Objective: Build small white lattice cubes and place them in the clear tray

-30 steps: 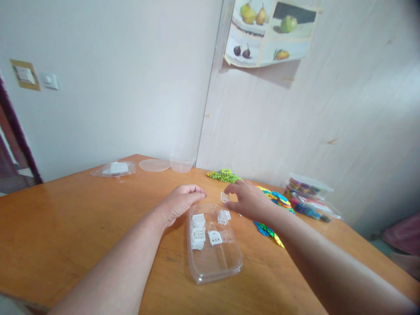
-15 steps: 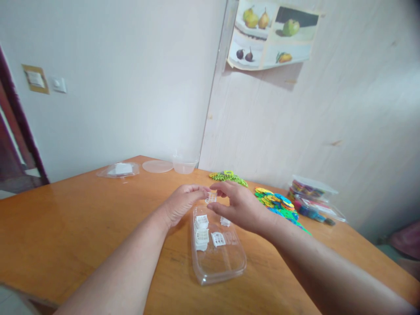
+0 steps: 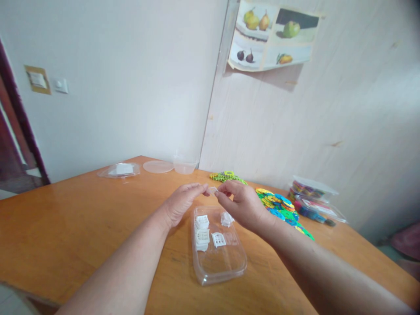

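Between my two hands, just beyond the far end of a clear plastic box (image 3: 219, 267), is a small white toy window frame (image 3: 213, 190). My left hand (image 3: 187, 201) pinches its left edge between thumb and fingers. The fingertips of my right hand (image 3: 241, 201) close on its right edge. In the box lie stacked white toy window pieces (image 3: 202, 236) on the left, a single arched window piece (image 3: 218, 239) in the middle, and a small white pile (image 3: 226, 219) at the far right.
Colourful plastic discs (image 3: 282, 205) lie heaped to the right, with green pieces (image 3: 228, 176) behind. Clear boxes of coloured items (image 3: 315, 203) stand at the far right. A clear tub (image 3: 184, 164), a round lid (image 3: 158, 166) and a clear plastic lid (image 3: 120, 169) are at the back.
The window frame has tipped flatter and moved up slightly. My right fingers have closed in on its right edge; before, they were spread around it.
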`<control>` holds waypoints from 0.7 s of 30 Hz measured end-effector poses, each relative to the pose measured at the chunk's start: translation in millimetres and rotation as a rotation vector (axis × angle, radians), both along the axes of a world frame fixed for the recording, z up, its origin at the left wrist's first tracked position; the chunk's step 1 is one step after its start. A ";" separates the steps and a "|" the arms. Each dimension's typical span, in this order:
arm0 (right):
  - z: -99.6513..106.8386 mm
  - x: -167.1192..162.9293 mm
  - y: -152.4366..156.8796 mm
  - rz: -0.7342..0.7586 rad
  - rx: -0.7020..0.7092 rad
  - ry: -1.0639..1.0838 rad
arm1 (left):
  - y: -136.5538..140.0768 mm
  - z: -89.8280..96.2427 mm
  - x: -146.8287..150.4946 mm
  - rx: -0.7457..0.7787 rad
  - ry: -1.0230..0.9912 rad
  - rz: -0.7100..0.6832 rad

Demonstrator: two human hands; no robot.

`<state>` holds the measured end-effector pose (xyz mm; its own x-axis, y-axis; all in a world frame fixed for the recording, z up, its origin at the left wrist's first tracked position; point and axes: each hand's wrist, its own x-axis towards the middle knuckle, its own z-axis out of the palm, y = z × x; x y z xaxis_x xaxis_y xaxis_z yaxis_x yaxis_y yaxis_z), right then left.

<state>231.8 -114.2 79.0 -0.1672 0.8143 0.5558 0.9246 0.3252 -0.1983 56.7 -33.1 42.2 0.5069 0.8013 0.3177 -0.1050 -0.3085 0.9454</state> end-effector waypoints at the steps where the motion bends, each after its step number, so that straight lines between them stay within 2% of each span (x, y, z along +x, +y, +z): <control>1: -0.7 -0.3 0.5 -0.057 0.000 -0.003 | -0.5 0.5 0.1 -0.002 -0.003 0.002; 4: -2.0 -3.2 0.1 -0.166 0.050 -0.087 | -3.2 1.5 1.2 -0.040 -0.014 -0.043; 9: -4.7 -12.6 -2.9 -0.177 0.135 -0.278 | -7.4 2.5 3.0 -0.063 -0.037 -0.137; 12: -6.6 -15.5 -3.0 -0.130 0.114 -0.315 | -6.4 2.4 3.2 -0.057 -0.023 -0.107; 16: -4.7 -13.5 -2.8 -0.033 0.045 -0.238 | -2.7 0.6 3.2 -0.054 0.001 -0.058; 21: 4.7 -8.0 -3.8 -0.050 0.037 -0.277 | 0.3 -3.5 3.8 -0.049 0.026 -0.002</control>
<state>223.9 -118.1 83.7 -0.2773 0.8055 0.5238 0.9569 0.2806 0.0752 60.6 -32.7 38.7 0.5164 0.8144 0.2647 -0.0805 -0.2616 0.9618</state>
